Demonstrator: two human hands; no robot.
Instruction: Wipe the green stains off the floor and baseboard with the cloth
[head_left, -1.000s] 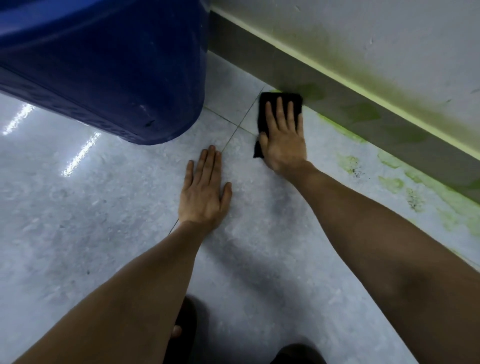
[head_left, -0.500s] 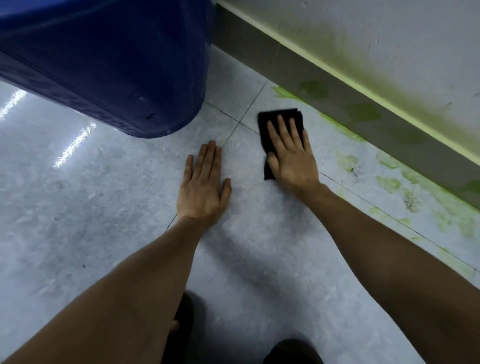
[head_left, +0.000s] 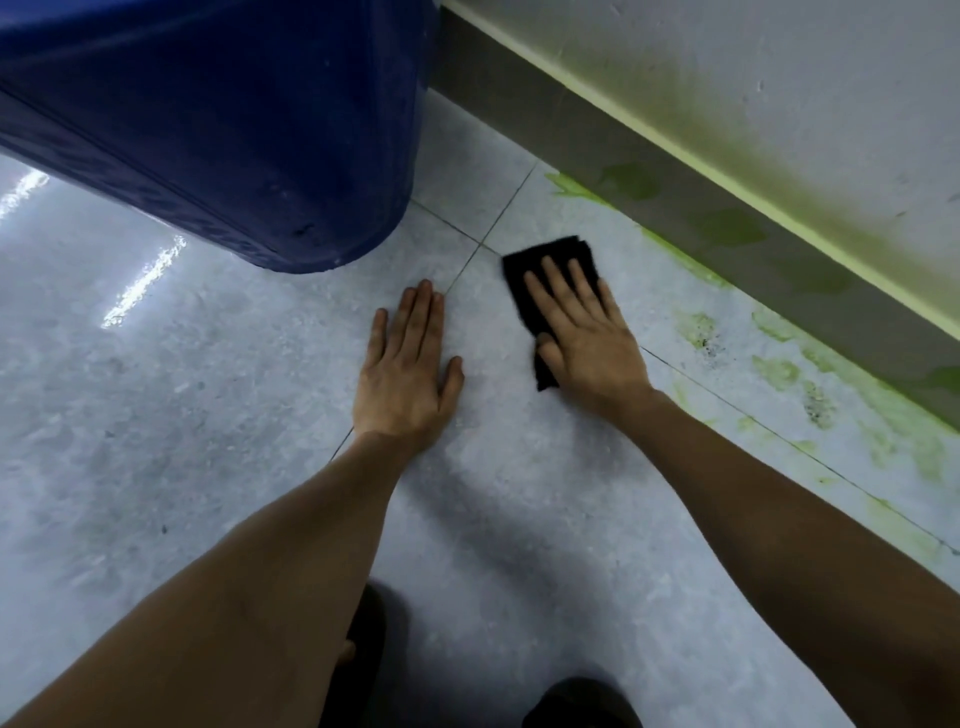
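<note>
My right hand presses flat on a black cloth lying on the pale tiled floor, a short way out from the wall. Green stains spread over the floor to the right of the cloth and run along the foot of the grey baseboard. Darker green patches sit on the baseboard itself. My left hand rests flat on the floor, fingers spread, left of the cloth and holding nothing.
A large blue barrel stands on the floor at the upper left, close to both hands. The wall above the baseboard has a yellow-green tinge. Two dark shoes show at the bottom edge.
My right hand has dragged the cloth back from the baseboard toward me across the floor. My left hand has stayed in place.
</note>
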